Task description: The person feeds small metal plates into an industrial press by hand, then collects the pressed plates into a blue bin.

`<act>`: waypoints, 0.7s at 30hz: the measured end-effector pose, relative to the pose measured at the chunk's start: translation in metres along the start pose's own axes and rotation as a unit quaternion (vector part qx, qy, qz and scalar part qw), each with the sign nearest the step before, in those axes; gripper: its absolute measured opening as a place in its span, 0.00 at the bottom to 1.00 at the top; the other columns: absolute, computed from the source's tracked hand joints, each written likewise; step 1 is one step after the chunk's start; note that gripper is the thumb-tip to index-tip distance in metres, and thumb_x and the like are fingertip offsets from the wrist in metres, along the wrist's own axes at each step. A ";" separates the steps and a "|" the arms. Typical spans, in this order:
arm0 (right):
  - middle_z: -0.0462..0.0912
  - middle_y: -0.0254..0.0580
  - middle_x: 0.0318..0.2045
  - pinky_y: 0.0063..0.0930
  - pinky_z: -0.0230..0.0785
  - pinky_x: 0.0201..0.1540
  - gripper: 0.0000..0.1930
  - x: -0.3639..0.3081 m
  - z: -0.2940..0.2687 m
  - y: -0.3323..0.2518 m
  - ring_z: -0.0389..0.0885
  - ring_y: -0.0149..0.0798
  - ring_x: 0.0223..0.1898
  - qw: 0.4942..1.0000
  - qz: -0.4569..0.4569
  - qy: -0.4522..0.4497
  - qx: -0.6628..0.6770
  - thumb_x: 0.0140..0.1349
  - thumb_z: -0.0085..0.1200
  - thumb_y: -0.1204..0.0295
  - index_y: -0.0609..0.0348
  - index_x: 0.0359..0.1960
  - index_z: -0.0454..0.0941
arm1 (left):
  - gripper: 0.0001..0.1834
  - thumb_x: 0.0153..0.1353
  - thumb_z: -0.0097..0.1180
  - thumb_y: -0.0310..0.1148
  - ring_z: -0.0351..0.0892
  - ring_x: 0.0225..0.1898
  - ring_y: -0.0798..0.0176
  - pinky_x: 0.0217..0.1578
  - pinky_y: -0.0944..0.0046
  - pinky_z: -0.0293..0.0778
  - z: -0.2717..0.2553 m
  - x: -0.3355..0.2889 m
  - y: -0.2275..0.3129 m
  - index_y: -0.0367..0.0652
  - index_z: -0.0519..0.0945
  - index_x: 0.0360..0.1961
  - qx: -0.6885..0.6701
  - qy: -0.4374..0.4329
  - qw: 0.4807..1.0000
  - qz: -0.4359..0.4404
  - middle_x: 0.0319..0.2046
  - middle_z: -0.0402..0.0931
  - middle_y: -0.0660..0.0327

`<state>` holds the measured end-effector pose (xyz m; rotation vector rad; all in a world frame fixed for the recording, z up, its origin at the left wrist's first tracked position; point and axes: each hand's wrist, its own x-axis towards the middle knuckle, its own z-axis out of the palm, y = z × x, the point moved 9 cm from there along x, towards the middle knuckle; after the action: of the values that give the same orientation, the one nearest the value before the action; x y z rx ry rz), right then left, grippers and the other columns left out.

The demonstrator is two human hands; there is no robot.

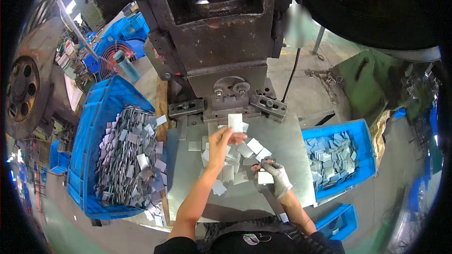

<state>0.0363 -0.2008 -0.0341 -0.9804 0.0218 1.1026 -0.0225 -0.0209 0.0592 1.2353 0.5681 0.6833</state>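
At your far left stands a big blue crate (96, 113) heaped with grey square metal blanks (134, 157); some have spilled over its edge onto the steel tabletop (287, 153); straight ahead looms the dark punch press (221, 37), with its clamped die bed (229, 101) at the back of the tabletop. Your bare left hand (221, 142) reaches forward, its fingers (234, 136) pinched on one pale blank (235, 121) held upright just short of the die bed; below it lies a loose scatter of blanks (238, 160). Your gloved right hand (274, 177) rests low on the tabletop, fingers curled around another blank (265, 178). To the right a smaller blue crate (360, 134) holds flat pieces (332, 153). By my reading you're in the feeding step, piece nearly at the tool; the next move calls for seating that blank squarely in the die and clearing your fingers fully; keep the right-hand blank ready.
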 end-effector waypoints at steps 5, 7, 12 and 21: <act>0.79 0.50 0.31 0.26 0.72 0.28 0.15 0.004 0.021 -0.016 0.78 0.36 0.25 0.997 -0.038 -0.035 -0.059 0.61 0.48 0.62 0.64 0.33 0.73 | 0.14 0.64 0.41 0.33 0.78 0.27 0.66 0.30 0.70 0.72 0.005 -0.039 0.014 0.35 0.73 0.28 0.044 -0.042 0.998 0.022 0.30 0.80 0.52; 0.79 0.49 0.31 0.26 0.72 0.27 0.18 0.002 0.040 -0.025 0.78 0.36 0.25 0.994 -0.064 -0.074 -0.046 0.62 0.46 0.57 0.64 0.33 0.73 | 0.13 0.64 0.42 0.32 0.78 0.27 0.67 0.30 0.71 0.71 0.003 -0.047 0.020 0.34 0.73 0.27 0.036 -0.038 0.998 0.030 0.29 0.80 0.52; 0.79 0.44 0.28 0.25 0.71 0.28 0.22 -0.001 0.054 -0.029 0.78 0.35 0.25 0.995 -0.050 -0.064 -0.049 0.62 0.43 0.53 0.64 0.35 0.74 | 0.13 0.63 0.44 0.33 0.78 0.26 0.68 0.28 0.71 0.71 0.003 -0.061 0.023 0.34 0.73 0.27 0.030 -0.038 0.998 0.044 0.27 0.80 0.53; 0.76 0.39 0.33 0.25 0.72 0.28 0.20 0.011 -0.012 -0.027 0.76 0.34 0.31 0.982 -0.037 -0.065 0.171 0.58 0.48 0.56 0.61 0.42 0.70 | 0.09 0.55 0.56 0.35 0.77 0.19 0.67 0.22 0.70 0.71 0.010 -0.085 -0.007 0.39 0.79 0.28 0.400 -0.130 0.906 0.037 0.19 0.78 0.60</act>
<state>0.0678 -0.2036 -0.0287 -0.5966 0.0658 1.0515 -0.0721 -0.0913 0.0571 2.0911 0.5971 0.3250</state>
